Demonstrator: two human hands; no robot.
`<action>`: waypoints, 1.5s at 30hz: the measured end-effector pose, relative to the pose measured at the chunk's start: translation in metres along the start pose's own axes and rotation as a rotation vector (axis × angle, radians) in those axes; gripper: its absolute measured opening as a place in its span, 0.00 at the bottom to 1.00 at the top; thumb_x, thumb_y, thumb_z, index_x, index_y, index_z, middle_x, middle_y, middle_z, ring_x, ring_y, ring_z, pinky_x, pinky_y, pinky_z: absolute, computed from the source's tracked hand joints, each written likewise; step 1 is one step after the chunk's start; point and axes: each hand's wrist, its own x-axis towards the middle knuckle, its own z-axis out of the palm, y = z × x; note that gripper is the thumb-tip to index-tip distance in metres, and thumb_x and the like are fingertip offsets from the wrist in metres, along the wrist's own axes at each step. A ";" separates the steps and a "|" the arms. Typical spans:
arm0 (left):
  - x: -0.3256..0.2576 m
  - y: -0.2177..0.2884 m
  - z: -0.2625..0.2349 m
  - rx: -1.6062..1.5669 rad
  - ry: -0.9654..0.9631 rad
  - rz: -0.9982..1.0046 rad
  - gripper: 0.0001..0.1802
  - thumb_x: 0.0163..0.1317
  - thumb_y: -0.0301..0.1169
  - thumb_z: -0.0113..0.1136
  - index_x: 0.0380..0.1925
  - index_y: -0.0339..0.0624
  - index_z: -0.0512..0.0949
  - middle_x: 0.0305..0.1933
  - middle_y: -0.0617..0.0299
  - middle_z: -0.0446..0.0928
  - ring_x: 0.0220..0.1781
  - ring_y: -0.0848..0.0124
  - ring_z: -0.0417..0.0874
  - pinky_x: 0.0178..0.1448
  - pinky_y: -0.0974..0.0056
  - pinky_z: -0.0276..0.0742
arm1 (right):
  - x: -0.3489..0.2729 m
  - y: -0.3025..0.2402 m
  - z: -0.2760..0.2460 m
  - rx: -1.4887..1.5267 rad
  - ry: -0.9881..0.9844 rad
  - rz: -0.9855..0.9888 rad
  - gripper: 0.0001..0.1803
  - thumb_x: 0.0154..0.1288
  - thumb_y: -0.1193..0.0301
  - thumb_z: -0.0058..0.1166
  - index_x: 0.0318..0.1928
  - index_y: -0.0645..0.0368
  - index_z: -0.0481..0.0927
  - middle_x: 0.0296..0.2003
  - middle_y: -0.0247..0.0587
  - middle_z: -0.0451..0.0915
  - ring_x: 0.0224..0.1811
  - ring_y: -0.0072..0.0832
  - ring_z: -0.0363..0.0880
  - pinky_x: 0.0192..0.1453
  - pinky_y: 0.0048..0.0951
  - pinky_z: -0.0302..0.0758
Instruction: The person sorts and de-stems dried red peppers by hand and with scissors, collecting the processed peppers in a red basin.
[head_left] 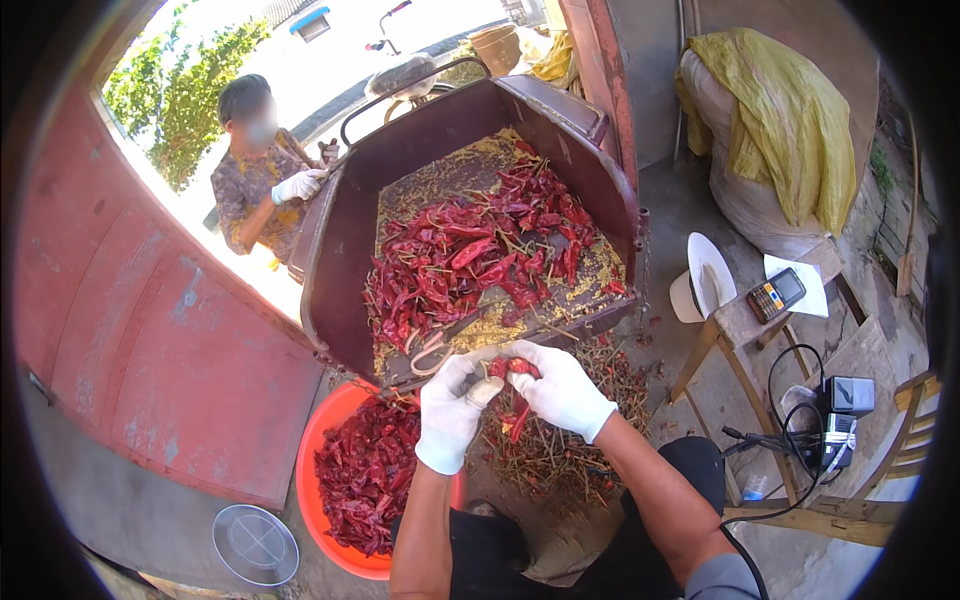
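Both my hands wear white gloves and meet in the middle of the view. My left hand (450, 405) and my right hand (562, 388) pinch a dried red chili (508, 368) between them, just at the lowered front edge of a dark maroon cart bed (345, 245). A heap of dried red chilies (480, 255) with yellow seeds lies in the cart. Below my left hand, an orange basin (312, 470) holds more red chilies. A pile of stems and scraps (560, 450) lies on the ground under my right hand.
Another person in white gloves (262, 165) stands behind the cart at the left. A red metal door (150, 340) is at the left, a round sieve (255, 545) on the ground. On the right are a wooden stool with a hat (705, 280) and a phone (777, 293), a covered sack (780, 130) and a charger with cables (840, 410).
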 end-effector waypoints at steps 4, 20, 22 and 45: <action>0.000 -0.001 -0.002 -0.015 0.079 -0.033 0.15 0.65 0.31 0.66 0.48 0.32 0.83 0.36 0.70 0.78 0.38 0.79 0.75 0.46 0.71 0.73 | -0.003 -0.024 -0.012 0.450 -0.216 0.354 0.21 0.72 0.65 0.54 0.61 0.61 0.75 0.24 0.26 0.72 0.19 0.12 0.66 0.22 0.21 0.67; -0.009 -0.015 0.009 -0.236 0.175 -0.156 0.12 0.72 0.35 0.57 0.37 0.37 0.79 0.31 0.63 0.76 0.30 0.75 0.73 0.35 0.69 0.70 | -0.016 -0.004 0.008 -0.375 -0.059 -0.244 0.12 0.65 0.61 0.60 0.42 0.54 0.80 0.33 0.43 0.77 0.36 0.46 0.80 0.40 0.42 0.77; -0.004 -0.023 0.000 -0.666 0.151 -0.268 0.15 0.73 0.43 0.56 0.36 0.43 0.75 0.26 0.67 0.69 0.25 0.77 0.66 0.29 0.70 0.62 | -0.019 -0.014 0.007 -0.462 -0.111 -0.319 0.11 0.61 0.65 0.63 0.40 0.55 0.80 0.33 0.43 0.77 0.35 0.46 0.80 0.39 0.40 0.78; -0.007 -0.012 -0.012 0.663 0.118 -0.003 0.05 0.57 0.24 0.69 0.35 0.39 0.85 0.33 0.58 0.83 0.34 0.70 0.83 0.43 0.66 0.79 | -0.006 -0.002 -0.014 0.501 0.385 0.208 0.13 0.67 0.69 0.62 0.48 0.63 0.81 0.35 0.32 0.81 0.36 0.16 0.76 0.41 0.22 0.75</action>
